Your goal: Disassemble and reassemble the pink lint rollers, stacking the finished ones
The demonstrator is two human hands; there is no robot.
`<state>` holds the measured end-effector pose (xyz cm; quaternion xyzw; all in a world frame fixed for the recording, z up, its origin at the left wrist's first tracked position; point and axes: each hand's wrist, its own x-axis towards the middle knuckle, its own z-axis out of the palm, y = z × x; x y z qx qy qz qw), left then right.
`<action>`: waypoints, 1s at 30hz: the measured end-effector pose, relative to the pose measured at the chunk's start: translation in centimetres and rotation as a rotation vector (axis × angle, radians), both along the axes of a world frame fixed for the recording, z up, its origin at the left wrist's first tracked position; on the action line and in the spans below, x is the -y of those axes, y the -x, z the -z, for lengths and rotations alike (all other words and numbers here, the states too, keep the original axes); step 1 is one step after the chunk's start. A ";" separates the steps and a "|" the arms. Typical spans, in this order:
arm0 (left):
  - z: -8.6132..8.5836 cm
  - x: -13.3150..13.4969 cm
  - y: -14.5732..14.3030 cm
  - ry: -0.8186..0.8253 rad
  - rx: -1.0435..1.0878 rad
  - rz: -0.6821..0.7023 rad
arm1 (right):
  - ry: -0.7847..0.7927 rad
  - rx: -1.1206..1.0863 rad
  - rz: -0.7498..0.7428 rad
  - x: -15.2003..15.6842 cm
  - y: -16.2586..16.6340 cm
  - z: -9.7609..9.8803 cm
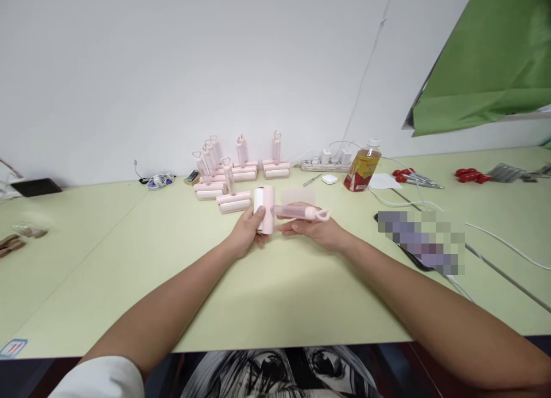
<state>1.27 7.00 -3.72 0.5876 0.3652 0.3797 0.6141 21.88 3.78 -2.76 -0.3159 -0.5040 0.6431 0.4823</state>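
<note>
My left hand [247, 232] is closed around the wide head of a pink and white lint roller [267, 209], thumb on its front. The roller lies sideways in the air, its clear pink handle and heart-shaped loop pointing right. Under and behind that handle is my right hand [321, 232], fingers stretched out and apart; whether it touches the handle is hard to tell. A flat translucent cover [298, 196] shows just beyond my right hand. Further back, several more lint rollers [235, 203] stand upright on their heads with handles up.
A power strip [326, 166] with plugs lies by the wall, near a white square case [329, 179] and a drink bottle [363, 165]. Red-handled scissors [415, 178], a partly blurred phone [408, 243] and white cables are to the right. A cable bundle [157, 182] lies left.
</note>
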 end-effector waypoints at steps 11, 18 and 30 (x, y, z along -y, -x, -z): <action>0.1 -0.4 0.5 -0.146 -0.325 0.105 | -0.016 0.208 0.118 -1.3 -0.8 1.0; -0.8 -0.5 1.3 -0.245 -0.483 0.256 | 0.160 0.117 0.007 -1.4 -0.6 1.2; -0.2 -1.2 1.2 -0.273 -0.396 0.166 | 0.228 0.007 -0.003 -2.1 0.0 1.3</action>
